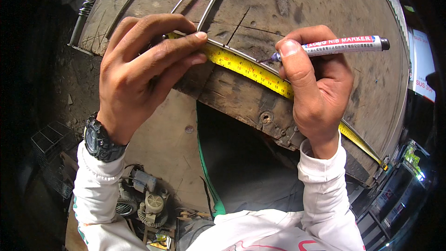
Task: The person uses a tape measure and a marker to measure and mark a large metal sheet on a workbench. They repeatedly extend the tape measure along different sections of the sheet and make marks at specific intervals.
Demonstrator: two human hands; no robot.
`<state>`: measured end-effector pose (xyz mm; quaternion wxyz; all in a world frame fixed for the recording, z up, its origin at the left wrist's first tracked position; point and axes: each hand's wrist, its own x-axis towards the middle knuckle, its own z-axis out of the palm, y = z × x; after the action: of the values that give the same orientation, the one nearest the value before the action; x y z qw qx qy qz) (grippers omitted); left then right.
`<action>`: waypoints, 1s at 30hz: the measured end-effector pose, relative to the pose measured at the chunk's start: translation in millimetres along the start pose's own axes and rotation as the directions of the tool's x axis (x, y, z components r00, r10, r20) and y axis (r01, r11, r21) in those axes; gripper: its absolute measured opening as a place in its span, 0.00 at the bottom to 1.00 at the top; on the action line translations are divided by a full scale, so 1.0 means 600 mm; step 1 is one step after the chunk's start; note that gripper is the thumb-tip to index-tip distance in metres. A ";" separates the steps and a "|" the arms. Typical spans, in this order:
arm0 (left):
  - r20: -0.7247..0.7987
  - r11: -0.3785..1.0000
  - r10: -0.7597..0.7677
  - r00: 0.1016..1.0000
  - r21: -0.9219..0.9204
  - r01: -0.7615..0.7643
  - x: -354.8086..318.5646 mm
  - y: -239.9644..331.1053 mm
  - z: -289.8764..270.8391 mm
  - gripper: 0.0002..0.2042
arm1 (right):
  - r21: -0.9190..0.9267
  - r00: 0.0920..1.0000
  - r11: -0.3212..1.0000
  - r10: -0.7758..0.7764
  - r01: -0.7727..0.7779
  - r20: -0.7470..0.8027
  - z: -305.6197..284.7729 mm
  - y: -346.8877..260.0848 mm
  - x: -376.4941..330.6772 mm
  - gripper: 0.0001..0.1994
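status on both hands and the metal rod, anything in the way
Left hand on tape measure and metal rod. Right hand gripping marker, tip at rod. Nothing visibly blocking tip.

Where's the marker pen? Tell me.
The marker pen is right of centre in the head view, held in the right hand, its nib pointing left at the thin metal rod beside the yellow tape measure.

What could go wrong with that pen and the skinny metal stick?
The metal rod and yellow tape measure lie side by side, so if the left grip slackened, they might slide out of line. The marker has its bare tip right by the rod, so a wobble of the right grip could put ink in the wrong spot. Both are near the edge of the wooden table, so a bump might knock them off.
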<state>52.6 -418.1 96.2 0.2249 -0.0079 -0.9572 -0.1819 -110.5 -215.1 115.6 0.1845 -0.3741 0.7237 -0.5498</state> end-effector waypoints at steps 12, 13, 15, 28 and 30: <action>0.017 1.000 -0.015 1.000 0.025 0.015 -0.001 0.001 -0.002 0.17 | -0.049 1.000 0.999 -0.013 0.014 0.009 0.001 -0.002 0.000 0.06; 0.016 1.000 -0.017 1.000 0.023 0.017 -0.002 0.000 -0.001 0.17 | -0.044 1.000 0.999 -0.012 0.012 0.000 0.002 -0.001 0.000 0.07; 0.015 1.000 -0.017 1.000 0.022 0.017 -0.002 0.000 -0.001 0.17 | -0.034 1.000 0.999 -0.010 0.010 -0.019 0.005 0.000 0.001 0.07; -0.022 0.999 -0.013 1.000 0.039 0.014 0.007 0.004 -0.002 0.17 | 0.131 0.992 0.990 -0.040 0.055 -0.117 -0.037 -0.002 -0.007 0.11; -0.054 0.999 0.006 0.999 0.052 -0.003 0.009 0.004 0.003 0.16 | 0.116 0.988 0.991 -0.043 0.061 -0.148 -0.055 -0.001 -0.012 0.11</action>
<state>47.5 -415.4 98.0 0.2514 0.0005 -0.9551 -0.1568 -128.1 -188.1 126.0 0.1392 -0.3403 0.6908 -0.6226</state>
